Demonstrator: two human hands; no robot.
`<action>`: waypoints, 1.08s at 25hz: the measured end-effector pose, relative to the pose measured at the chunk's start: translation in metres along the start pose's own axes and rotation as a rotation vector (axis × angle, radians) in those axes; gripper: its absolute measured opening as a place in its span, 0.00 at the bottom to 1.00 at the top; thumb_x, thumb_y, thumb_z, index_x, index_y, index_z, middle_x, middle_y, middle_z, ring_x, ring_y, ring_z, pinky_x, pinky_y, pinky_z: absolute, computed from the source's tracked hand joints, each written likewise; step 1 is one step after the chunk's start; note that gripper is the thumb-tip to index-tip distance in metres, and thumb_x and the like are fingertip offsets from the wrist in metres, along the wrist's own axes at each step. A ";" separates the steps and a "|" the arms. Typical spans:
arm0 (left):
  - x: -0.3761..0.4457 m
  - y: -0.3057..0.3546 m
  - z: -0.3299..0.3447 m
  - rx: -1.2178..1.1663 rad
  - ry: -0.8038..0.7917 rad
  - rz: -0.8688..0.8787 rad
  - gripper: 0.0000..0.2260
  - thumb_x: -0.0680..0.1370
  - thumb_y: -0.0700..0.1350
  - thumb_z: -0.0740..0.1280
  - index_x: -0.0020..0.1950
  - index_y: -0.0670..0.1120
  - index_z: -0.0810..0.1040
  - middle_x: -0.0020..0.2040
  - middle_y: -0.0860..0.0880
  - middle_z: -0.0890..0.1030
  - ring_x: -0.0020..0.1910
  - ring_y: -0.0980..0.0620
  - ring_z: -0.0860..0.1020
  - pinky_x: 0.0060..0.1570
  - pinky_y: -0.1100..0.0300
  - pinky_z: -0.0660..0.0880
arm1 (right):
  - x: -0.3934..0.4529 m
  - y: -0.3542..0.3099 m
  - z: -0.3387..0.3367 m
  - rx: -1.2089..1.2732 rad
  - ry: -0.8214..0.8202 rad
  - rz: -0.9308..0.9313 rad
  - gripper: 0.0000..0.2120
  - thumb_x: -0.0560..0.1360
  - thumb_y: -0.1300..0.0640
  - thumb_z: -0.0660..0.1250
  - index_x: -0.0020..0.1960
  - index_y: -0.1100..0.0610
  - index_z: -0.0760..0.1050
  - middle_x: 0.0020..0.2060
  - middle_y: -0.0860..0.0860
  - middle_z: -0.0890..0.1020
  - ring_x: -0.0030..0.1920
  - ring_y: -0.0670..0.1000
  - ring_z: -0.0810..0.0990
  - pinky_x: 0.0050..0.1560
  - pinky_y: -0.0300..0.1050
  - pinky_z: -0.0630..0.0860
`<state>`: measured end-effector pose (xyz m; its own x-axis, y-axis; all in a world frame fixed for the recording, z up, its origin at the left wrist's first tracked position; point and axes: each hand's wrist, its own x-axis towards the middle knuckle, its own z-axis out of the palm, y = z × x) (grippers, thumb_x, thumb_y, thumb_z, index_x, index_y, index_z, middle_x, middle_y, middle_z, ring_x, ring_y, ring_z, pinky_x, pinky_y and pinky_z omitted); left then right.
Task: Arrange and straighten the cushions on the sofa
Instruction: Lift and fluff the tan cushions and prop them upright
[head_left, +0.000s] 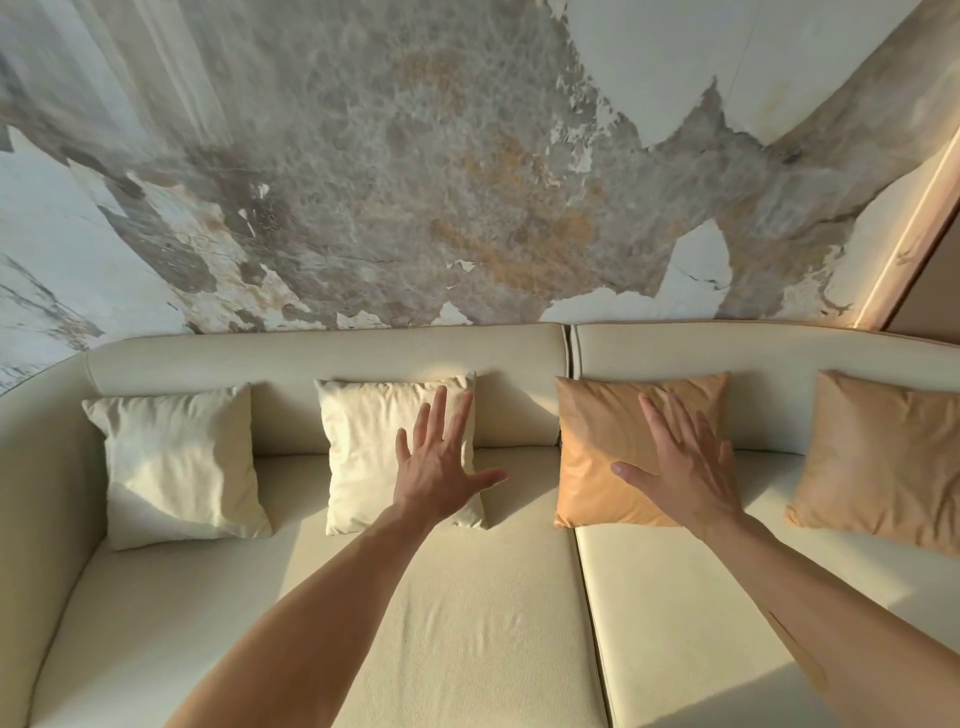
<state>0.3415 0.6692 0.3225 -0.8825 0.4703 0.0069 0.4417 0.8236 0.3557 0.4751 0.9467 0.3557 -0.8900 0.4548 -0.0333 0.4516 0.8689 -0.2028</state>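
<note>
Four cushions leaned upright along the sofa backrest, mid-frame. Left hand lay spread flat, fingers up, on the second cream cushion; right hand lay spread on the inner tan cushion. Outer cream cushion tilted slightly left; outer tan cushion tilted, long axis vertical.

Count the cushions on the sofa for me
4, in a row against the backrest: a cream one far left, a cream one under the left hand, a tan one under the right hand, and a tan one far right, partly cropped.
</note>
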 end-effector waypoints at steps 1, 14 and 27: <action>0.006 0.002 0.002 -0.003 -0.003 0.002 0.51 0.68 0.73 0.65 0.78 0.62 0.34 0.81 0.53 0.34 0.80 0.46 0.42 0.75 0.36 0.47 | 0.003 0.002 0.002 0.002 0.001 0.004 0.44 0.72 0.30 0.60 0.78 0.41 0.40 0.79 0.48 0.43 0.78 0.56 0.46 0.71 0.65 0.54; 0.066 0.124 0.129 -0.032 -0.039 -0.187 0.52 0.68 0.73 0.66 0.78 0.63 0.34 0.82 0.51 0.38 0.80 0.47 0.44 0.75 0.38 0.48 | 0.097 0.198 0.027 -0.018 -0.102 -0.029 0.44 0.72 0.29 0.58 0.78 0.39 0.38 0.79 0.50 0.46 0.77 0.59 0.49 0.70 0.66 0.56; 0.188 0.109 0.349 -0.286 -0.170 -0.336 0.61 0.61 0.66 0.78 0.79 0.63 0.36 0.82 0.49 0.43 0.80 0.43 0.50 0.72 0.38 0.58 | 0.225 0.306 0.239 0.381 -0.256 0.140 0.64 0.61 0.39 0.79 0.72 0.32 0.28 0.79 0.58 0.41 0.76 0.62 0.59 0.63 0.61 0.68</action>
<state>0.2800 0.9585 0.0363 -0.9196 0.2572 -0.2970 0.0527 0.8299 0.5554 0.3978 1.2678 0.0526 -0.8309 0.4582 -0.3157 0.5553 0.6473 -0.5221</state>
